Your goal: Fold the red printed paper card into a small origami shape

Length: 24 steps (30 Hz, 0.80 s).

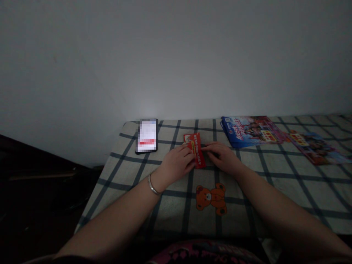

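A small red leaflet (200,156) with white and yellow print, apparently folded, lies on the checked cloth between my hands. My left hand (177,163) has its curled fingers over the leaflet's left part, holding it and hiding some of it. From the other side, my right hand (222,157) pinches at the leaflet's right edge with thumb and forefinger. A strip of lighter, patterned print shows at the leaflet's upper left corner. My left wrist wears a silver bangle (151,184).
A lit phone (147,135), its screen blurred, lies to the left. Colourful flyers are piled (249,131) at the back right, with another flyer (319,146) farther right. The checked tablecloth (170,209) bears a bear print (211,198). Behind the table stands a pale wall (176,58).
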Motion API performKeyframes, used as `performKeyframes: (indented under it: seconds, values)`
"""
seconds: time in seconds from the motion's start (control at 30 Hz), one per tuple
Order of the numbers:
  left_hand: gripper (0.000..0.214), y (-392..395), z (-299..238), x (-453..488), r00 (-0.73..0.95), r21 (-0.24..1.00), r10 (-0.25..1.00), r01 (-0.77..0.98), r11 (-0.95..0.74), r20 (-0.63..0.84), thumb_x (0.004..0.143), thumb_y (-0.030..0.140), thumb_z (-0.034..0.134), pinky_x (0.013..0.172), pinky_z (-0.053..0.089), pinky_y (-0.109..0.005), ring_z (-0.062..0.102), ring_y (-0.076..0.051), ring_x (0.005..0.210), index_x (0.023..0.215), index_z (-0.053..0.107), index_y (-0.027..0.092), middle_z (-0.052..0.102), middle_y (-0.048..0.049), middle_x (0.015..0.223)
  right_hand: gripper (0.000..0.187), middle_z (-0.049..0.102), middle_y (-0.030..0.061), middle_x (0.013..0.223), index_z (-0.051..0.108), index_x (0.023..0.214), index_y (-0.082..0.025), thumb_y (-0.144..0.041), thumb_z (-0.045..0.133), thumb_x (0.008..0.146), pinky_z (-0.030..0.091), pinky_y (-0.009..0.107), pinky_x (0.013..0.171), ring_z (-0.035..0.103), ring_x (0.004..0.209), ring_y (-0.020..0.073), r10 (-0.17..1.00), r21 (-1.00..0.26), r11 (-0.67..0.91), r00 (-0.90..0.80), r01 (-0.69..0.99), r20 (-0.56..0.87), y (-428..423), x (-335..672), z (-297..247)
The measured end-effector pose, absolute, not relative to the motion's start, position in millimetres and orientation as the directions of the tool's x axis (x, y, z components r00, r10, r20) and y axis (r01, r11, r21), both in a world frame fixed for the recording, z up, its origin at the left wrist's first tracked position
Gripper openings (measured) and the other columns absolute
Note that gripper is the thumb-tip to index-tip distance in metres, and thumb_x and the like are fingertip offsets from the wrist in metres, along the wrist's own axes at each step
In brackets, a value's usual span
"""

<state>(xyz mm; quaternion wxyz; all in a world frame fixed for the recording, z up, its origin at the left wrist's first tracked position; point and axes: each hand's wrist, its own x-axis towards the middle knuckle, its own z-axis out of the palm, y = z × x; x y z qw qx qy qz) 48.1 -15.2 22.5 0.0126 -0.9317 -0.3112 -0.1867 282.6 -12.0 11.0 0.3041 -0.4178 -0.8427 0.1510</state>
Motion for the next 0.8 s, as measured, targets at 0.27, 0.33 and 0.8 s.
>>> performKeyframes:
  seconds: [0.27, 0.33, 0.8]
  values:
    - [0.030, -15.0, 20.1, 48.1, 0.739, 0.115, 0.607, 0.603, -0.790, 0.292, 0.089, 0.040, 0.063, 0.092, 0.049, -0.042, 0.057, -0.026, 0.105, 0.108, 0.062, 0.017, 0.063, -0.0077, 0.109, 0.031, 0.072, 0.0078, 0.109, 0.069, 0.111, -0.022, -0.014, 0.050, 0.088, 0.048, 0.046, 0.097, 0.063, 0.108, 0.0236, 0.778, -0.481, 0.628, -0.483, 0.611, 0.402, -12.3, 282.3, 11.8]
    - [0.042, -15.1, 19.7, 48.3, 0.733, 0.122, 0.619, 0.612, -0.781, 0.284, 0.084, 0.048, 0.068, 0.094, 0.047, -0.043, 0.057, -0.027, 0.107, 0.111, 0.061, 0.017, 0.062, -0.0088, 0.113, 0.032, 0.072, 0.0079, 0.109, 0.068, 0.112, -0.022, -0.014, 0.049, 0.088, 0.048, 0.046, 0.098, 0.062, 0.108, 0.0231, 0.769, -0.474, 0.639, -0.495, 0.606, 0.405, -12.8, 281.4, 13.0]
    - [0.022, -12.1, 16.1, 49.1, 0.664, 0.127, 0.636, 0.646, -0.753, 0.393, 0.087, 0.020, 0.060, 0.104, 0.044, -0.045, 0.053, -0.026, 0.120, 0.109, 0.061, 0.015, 0.065, -0.0102, 0.115, 0.036, 0.071, 0.0041, 0.111, 0.067, 0.115, -0.028, -0.012, 0.052, 0.086, 0.047, 0.046, 0.098, 0.062, 0.107, 0.0224, 0.711, -0.386, 0.697, -0.511, 0.605, 0.483, -15.7, 278.6, 16.2]
